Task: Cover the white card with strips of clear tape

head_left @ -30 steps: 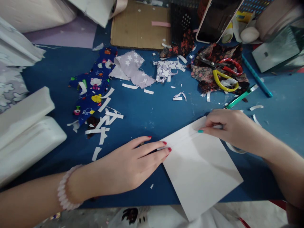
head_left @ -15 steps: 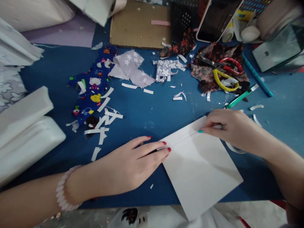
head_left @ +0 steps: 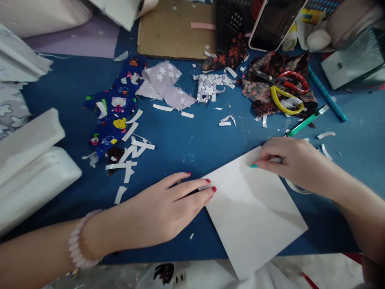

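A folded-looking sheet of white card lies aslant, its lower corner past the table's front edge. My left hand rests flat, fingers spread, with fingertips pressing the card's upper left corner. At the card's upper right edge, my right hand is closed in a pinch. A narrow white strip of tape runs along the upper edge between the hands, toward the pinching thumb; the pinched end is hidden. Part of a white tape roll shows beneath my right wrist.
Red-and-yellow-handled scissors lie on dark floral cloth. Nearby are a green cutter and a blue pen. White paper strips and a blue patterned scrap lie left. A phone stands behind.
Both hands and the card stay practically in place. The camera view has shifted very slightly.
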`<state>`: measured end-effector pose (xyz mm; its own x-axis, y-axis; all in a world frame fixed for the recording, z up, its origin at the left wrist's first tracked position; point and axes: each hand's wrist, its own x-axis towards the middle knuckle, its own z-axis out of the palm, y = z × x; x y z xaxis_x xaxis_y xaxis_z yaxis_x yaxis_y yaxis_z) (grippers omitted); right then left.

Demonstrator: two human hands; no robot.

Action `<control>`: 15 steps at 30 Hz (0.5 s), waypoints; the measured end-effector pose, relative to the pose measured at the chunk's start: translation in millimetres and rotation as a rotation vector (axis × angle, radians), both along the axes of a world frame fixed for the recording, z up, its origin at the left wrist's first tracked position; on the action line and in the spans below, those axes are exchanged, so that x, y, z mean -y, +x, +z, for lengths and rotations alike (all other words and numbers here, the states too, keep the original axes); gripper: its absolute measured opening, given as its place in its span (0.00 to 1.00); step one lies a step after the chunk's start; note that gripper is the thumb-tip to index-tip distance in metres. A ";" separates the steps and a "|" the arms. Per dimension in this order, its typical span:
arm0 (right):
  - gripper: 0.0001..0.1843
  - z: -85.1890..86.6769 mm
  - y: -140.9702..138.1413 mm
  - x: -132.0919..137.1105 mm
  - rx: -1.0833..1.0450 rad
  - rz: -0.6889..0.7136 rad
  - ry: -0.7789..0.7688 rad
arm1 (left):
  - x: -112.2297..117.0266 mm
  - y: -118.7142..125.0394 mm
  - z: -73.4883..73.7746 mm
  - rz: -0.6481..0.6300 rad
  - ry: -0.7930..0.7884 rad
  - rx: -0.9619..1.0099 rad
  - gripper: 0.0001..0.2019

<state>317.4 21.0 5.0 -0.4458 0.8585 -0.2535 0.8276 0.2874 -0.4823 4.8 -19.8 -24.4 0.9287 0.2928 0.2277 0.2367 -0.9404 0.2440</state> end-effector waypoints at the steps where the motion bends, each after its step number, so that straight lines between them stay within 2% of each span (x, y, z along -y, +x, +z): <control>1: 0.16 -0.4 0.2 0.0 0.001 0.003 0.004 | 0.0 0.2 -0.1 0.001 0.003 -0.001 0.14; 9: 0.13 -2.0 -0.3 3.9 0.057 -0.012 0.049 | -1.5 0.7 0.2 -0.011 0.006 -0.016 0.13; 15: 0.15 0.6 -2.0 8.5 0.185 -0.053 0.103 | -0.5 -3.5 0.3 -0.013 0.050 0.061 0.11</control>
